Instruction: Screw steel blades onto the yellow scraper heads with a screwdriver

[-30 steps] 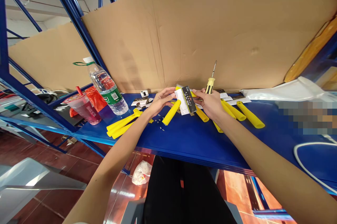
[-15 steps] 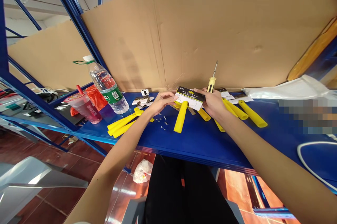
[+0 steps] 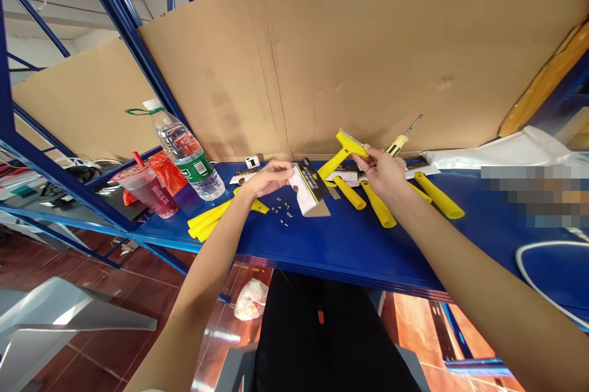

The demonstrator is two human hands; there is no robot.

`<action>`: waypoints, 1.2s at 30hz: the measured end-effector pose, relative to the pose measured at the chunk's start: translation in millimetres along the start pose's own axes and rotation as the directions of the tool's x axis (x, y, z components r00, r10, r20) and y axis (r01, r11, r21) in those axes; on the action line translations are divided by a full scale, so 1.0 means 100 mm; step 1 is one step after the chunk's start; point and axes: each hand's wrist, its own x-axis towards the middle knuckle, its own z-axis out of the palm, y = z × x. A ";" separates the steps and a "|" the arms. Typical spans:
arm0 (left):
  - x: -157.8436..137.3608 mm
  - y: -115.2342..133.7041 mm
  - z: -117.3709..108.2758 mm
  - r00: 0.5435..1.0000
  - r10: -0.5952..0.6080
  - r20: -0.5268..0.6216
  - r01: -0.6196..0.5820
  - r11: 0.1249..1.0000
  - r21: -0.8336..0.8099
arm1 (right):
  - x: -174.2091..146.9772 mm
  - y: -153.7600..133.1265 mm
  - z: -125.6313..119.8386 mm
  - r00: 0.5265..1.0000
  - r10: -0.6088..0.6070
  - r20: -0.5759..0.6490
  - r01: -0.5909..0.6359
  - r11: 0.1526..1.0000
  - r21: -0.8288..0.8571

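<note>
Between the fingers of my left hand (image 3: pixel 272 178) is a folded black and white packaging card (image 3: pixel 307 188), tilted and partly open, with a cut-out in its white face. My right hand (image 3: pixel 384 172) grips a yellow scraper (image 3: pixel 341 154) near its wide head, the handle slanting down to the left. A screwdriver (image 3: pixel 398 145) with a pale handle is also tucked in that hand, its shaft pointing up and right. Several small screws (image 3: pixel 284 213) lie on the blue table below the card. More yellow scraper handles (image 3: pixel 352 193) rest around both hands.
A large water bottle (image 3: pixel 191 156) and a cup of red drink (image 3: pixel 150 186) stand at the left. Cardboard (image 3: pixel 368 42) walls the back of the blue table (image 3: pixel 322 251). A white plastic package (image 3: pixel 488 149) and a white cable (image 3: pixel 519 251) lie at the right.
The scraper has come out of the card and moved up and right in my right hand. My left hand has kept the card, now turned and tilted. The screwdriver leans further right.
</note>
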 end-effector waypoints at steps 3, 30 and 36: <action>-0.05 0.15 -0.26 0.972 0.113 -0.207 -0.106 0.993 0.044 | 0.05 -0.05 -0.02 0.999 -0.031 -0.036 0.032 0.999 0.023; 0.01 -0.25 0.65 0.982 0.001 -0.189 -0.037 0.981 -0.191 | -0.47 0.18 0.11 0.935 0.002 0.354 0.117 0.942 -0.314; -0.20 -0.15 0.68 0.964 -0.044 -0.262 -0.011 0.978 -0.207 | -0.46 0.21 0.08 0.915 -0.019 0.402 0.223 0.855 -0.468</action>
